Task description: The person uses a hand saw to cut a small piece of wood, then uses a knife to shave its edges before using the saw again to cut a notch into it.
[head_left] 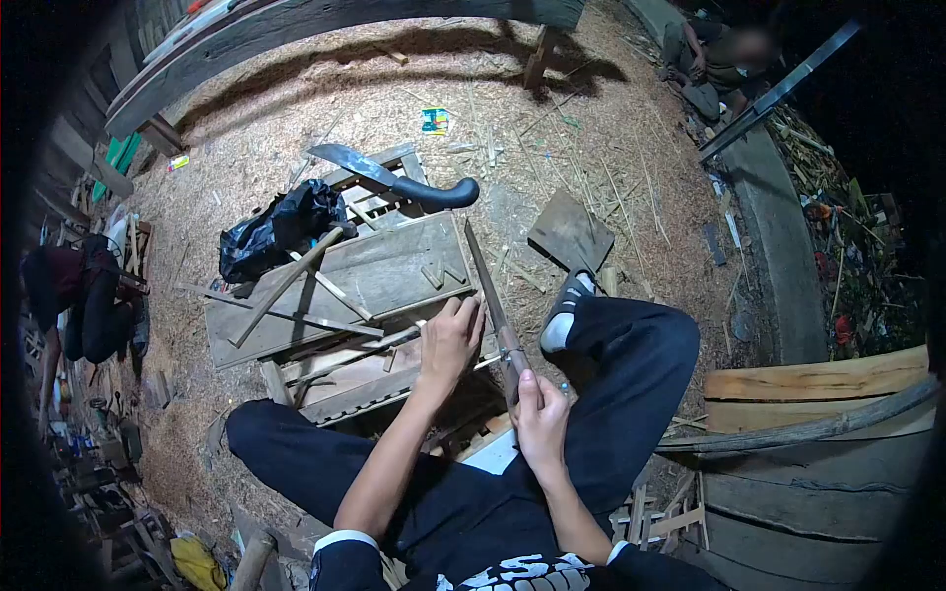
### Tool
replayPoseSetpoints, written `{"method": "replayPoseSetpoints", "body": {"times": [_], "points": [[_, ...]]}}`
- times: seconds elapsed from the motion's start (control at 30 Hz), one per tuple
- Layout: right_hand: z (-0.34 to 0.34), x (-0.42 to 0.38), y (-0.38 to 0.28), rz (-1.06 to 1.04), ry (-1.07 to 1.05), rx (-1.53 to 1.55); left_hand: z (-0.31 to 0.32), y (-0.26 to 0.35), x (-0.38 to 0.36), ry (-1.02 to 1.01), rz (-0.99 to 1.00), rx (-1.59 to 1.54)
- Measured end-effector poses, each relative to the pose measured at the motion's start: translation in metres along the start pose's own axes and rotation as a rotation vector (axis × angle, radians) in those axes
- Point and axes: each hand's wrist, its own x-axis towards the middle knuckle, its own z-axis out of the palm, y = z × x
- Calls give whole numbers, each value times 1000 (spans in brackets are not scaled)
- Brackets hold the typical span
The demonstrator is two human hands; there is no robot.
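Note:
My right hand (542, 419) is closed around the handle of a long, narrow knife (490, 281), whose blade points away from me beside the bench's right end. My left hand (451, 340) has its fingers curled at the near right edge of a low wooden bench (394, 261); whatever they grip is hidden. Across the bench's far end lies a broad-bladed machete (360, 163) with a curved black handle. Several thin wooden strips (286, 286) rest on the bench, next to a crumpled black plastic bag (281, 231).
Wood shavings cover the ground around the bench. A square board (572, 231) lies by my foot. Planks (808, 463) and a curved pole (798, 430) are at my right. A heavy beam (325, 44) spans the far side. One person (724, 59) sits far right, another (94, 295) at left.

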Motion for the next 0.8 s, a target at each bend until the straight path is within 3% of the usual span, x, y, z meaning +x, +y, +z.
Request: {"method": "replayPoseSetpoints", "body": {"times": [0.17, 0.23, 0.5, 0.6, 0.67, 0.8], "points": [[-1, 8, 13, -124, 24, 5, -3, -1, 0, -48, 30, 21], [-1, 8, 7, -119, 24, 3, -3, 0, 2, 19, 152, -26], [-9, 15, 3, -49, -8, 26, 4, -6, 3, -45, 148, -42], [-10, 11, -1, -131, -4, -15, 4, -7, 5, -53, 160, -27], [-16, 10, -3, -8, -4, -38, 6, -8, 5, -42, 170, -41], [-21, 15, -7, 10, -17, -29, 4, -8, 8, -119, 131, -12]]}}
